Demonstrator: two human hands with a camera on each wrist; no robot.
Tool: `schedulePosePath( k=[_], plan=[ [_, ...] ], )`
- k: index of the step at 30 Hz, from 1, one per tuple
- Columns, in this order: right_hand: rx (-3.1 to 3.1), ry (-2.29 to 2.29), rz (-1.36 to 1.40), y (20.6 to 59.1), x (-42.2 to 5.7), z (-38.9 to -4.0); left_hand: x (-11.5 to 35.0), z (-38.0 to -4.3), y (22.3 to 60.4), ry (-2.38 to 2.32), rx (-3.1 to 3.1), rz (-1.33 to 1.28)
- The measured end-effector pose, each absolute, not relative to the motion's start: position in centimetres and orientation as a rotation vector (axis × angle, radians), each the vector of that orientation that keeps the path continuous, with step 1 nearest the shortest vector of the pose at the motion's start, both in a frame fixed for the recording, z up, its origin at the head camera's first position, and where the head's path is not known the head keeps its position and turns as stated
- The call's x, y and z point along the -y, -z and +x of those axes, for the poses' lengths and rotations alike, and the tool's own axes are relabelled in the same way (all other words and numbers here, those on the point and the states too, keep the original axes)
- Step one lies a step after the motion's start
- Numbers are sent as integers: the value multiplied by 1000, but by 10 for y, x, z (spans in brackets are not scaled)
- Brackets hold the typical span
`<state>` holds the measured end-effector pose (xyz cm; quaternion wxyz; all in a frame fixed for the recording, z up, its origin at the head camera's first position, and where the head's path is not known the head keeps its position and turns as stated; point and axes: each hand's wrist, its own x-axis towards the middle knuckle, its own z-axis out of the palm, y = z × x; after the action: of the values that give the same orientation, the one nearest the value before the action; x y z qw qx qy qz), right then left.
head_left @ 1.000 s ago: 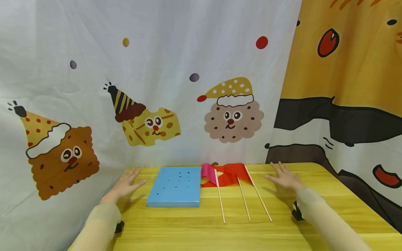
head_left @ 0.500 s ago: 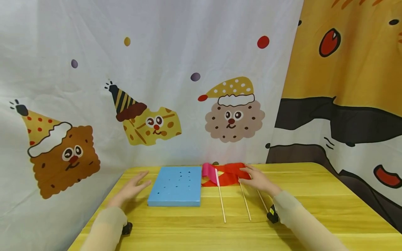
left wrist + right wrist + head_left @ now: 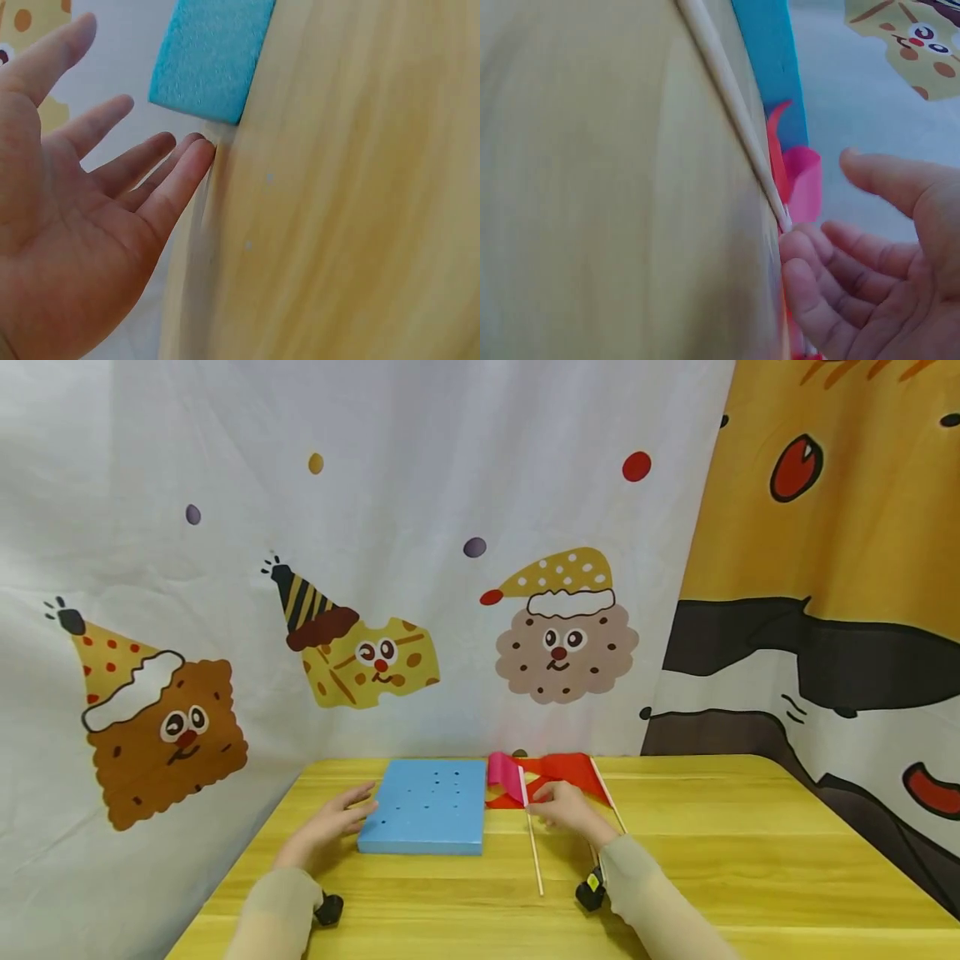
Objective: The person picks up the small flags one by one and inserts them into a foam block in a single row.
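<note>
In the head view a square blue board (image 3: 420, 831) with small holes in its top lies on the table. My left hand (image 3: 328, 823) is at its left edge, fingers extended; the left wrist view has the thumb and fingers (image 3: 176, 184) spread just short of the blue block's corner. To the board's right lies a pink flag (image 3: 503, 774) on a thin wooden stick (image 3: 536, 856). My right hand (image 3: 572, 814) reaches over to that stick. Its fingertips (image 3: 799, 244) are right by the stick, loosely bent, with the thumb standing apart. Red flags (image 3: 573, 767) lie partly behind this hand.
The wooden table (image 3: 750, 852) extends right and toward me. A white cloth (image 3: 420, 460) printed with cartoon biscuits and cheese hangs behind it. A small black device (image 3: 591, 893) sits under the right wrist, another black device (image 3: 328, 910) under the left.
My right hand has swept left from the table's right side, across the red flags, to the pink flag's stick. My left hand has moved right, closer to the blue board.
</note>
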<state>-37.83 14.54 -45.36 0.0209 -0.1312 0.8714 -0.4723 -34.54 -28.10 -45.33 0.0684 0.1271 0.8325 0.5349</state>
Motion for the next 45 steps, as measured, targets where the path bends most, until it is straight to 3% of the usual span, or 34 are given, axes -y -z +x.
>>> schedulePosePath(
  k=[21, 45],
  plan=[
    [-2763, 1315, -199, 474, -129, -366, 283, -336, 479, -1589, -2367, 397],
    [-2873, 1385, -170, 464, -128, -374, 288, -340, 471, -1649, -2348, 380]
  ],
)
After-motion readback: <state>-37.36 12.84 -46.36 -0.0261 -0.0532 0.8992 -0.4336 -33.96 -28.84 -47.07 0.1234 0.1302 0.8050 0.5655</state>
